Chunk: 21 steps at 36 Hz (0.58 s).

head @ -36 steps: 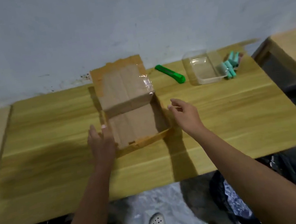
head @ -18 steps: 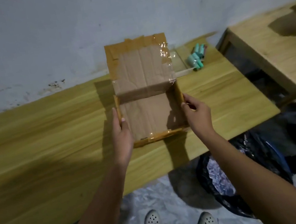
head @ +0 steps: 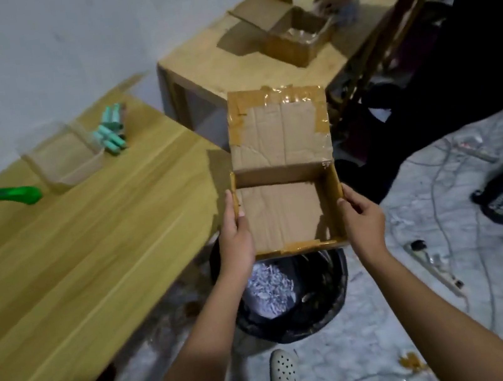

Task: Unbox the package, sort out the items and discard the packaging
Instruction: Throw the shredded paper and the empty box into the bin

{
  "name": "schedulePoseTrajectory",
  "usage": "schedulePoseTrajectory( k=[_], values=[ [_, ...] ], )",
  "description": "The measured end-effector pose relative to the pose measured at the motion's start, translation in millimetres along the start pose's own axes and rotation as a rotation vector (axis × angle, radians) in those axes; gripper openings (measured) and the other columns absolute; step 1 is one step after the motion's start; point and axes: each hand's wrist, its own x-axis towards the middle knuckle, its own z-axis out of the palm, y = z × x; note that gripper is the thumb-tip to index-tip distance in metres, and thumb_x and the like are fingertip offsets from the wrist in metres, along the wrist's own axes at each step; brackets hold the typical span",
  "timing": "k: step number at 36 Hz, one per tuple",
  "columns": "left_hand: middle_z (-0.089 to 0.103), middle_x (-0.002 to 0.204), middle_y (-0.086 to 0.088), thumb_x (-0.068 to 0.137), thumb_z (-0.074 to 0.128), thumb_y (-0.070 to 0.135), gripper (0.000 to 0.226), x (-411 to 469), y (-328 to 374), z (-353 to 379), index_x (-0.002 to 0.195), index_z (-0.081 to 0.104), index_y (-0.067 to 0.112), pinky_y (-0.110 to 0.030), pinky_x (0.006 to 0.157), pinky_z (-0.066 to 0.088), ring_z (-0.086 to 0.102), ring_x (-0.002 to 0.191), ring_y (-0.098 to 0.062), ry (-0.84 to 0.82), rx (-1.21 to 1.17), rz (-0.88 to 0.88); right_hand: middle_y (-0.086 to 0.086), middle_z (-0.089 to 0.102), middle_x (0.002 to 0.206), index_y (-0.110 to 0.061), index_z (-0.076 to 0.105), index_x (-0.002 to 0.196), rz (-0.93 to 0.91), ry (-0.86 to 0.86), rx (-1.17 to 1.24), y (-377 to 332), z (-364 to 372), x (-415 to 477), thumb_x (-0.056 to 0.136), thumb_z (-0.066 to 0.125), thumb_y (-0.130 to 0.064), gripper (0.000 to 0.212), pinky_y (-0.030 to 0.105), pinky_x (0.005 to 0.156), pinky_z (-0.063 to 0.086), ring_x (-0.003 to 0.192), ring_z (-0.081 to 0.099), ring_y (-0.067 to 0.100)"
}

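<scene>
Beside the bench point(head: 88, 249), over the bin point(head: 334, 305), the empty box point(head: 283, 215) hangs, left hand point(head: 236, 240) and right hand point(head: 364, 222) each gripping a side wall. Sorting looks done: by the tray point(head: 76, 175) on the bench lie teal tubes point(head: 109, 135). Only dropping the box seems left.

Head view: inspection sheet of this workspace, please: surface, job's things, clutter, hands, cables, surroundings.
Surface: wooden table carrying clear container, teal tubes, green cutter.
Job's things: empty cardboard box, flap up, held off the table above black bin holding white scraps.
Clutter: brown scraps on floor.
Hands: left hand and right hand each grip a box side wall.
Cables: loose cables and power strip on floor, right.
Surroundings: white wall; another person at second table with second open box.
</scene>
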Motion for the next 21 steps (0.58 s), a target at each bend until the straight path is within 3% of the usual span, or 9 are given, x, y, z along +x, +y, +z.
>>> schedulePoseTrajectory(
  k=[2,4,7,9,12,14,19,21],
  values=[
    [0.022,0.154,0.006,0.101,0.032,0.016,0.048,0,-12,26,0.147,0.021,0.024,-0.006,0.095,0.02,0.021,0.141,-0.01,-0.057,0.008,-0.04,0.002,0.062,0.125,-0.014,0.06,0.123,0.042,0.033,-0.016,23,-20,8,0.091,0.051,-0.01,0.034,0.029,0.099,0.045,0.112,0.056,0.012],
    [0.026,0.151,0.01,0.101,0.032,0.018,0.047,0,-28,46,0.146,0.021,0.026,-0.007,0.093,0.026,0.027,0.133,-0.002,-0.118,0.038,-0.093,0.003,0.063,0.124,-0.015,0.061,0.122,0.082,0.049,-0.024,47,-33,15,0.091,0.051,-0.011,0.033,0.034,0.1,0.047,0.111,0.058,0.013],
    [0.036,0.134,0.016,0.101,0.031,0.022,0.047,2,-59,62,0.146,0.021,0.03,0.002,0.073,0.034,0.038,0.106,0.005,-0.165,0.047,-0.185,0.002,0.064,0.122,-0.015,0.063,0.12,0.147,0.055,-0.044,83,-41,20,0.09,0.051,-0.01,0.033,0.03,0.095,0.047,0.107,0.057,0.01],
    [0.035,0.131,0.016,0.101,0.032,0.024,0.047,6,-82,64,0.146,0.02,0.03,-0.012,0.086,0.037,0.037,0.112,0.002,-0.195,0.021,-0.249,0.001,0.065,0.121,-0.017,0.064,0.119,0.194,0.034,-0.072,106,-39,21,0.089,0.052,-0.009,0.033,0.029,0.093,0.047,0.107,0.058,0.012],
    [0.031,0.147,0.007,0.1,0.034,0.019,0.048,14,-120,62,0.146,0.022,0.023,-0.034,0.103,0.038,0.038,0.128,-0.012,-0.165,-0.018,-0.333,0.004,0.065,0.121,-0.016,0.065,0.117,0.25,-0.028,-0.109,142,-28,24,0.088,0.053,-0.008,0.032,0.036,0.098,0.048,0.112,0.059,0.019],
    [0.032,0.149,-0.002,0.1,0.034,0.014,0.048,18,-140,58,0.146,0.023,0.016,-0.029,0.1,0.038,0.04,0.125,-0.013,-0.131,0.061,-0.326,0.007,0.065,0.121,-0.015,0.064,0.118,0.264,-0.082,-0.145,161,-17,23,0.089,0.053,-0.008,0.032,0.033,0.095,0.048,0.111,0.059,0.022],
    [0.039,0.137,0.003,0.101,0.032,0.016,0.045,32,-182,48,0.145,0.026,0.018,-0.008,0.079,0.036,0.043,0.11,0.0,-0.08,0.249,-0.323,0.008,0.065,0.12,-0.014,0.059,0.124,0.295,-0.182,-0.192,196,12,22,0.092,0.051,-0.011,0.034,0.025,0.087,0.045,0.11,0.059,0.022],
    [0.036,0.142,0.001,0.1,0.032,0.016,0.045,38,-193,44,0.145,0.027,0.017,-0.011,0.091,0.031,0.039,0.125,-0.009,-0.065,0.326,-0.327,0.008,0.063,0.123,-0.013,0.057,0.126,0.313,-0.212,-0.217,206,22,21,0.093,0.05,-0.011,0.035,0.025,0.09,0.044,0.113,0.057,0.022]
  ],
)
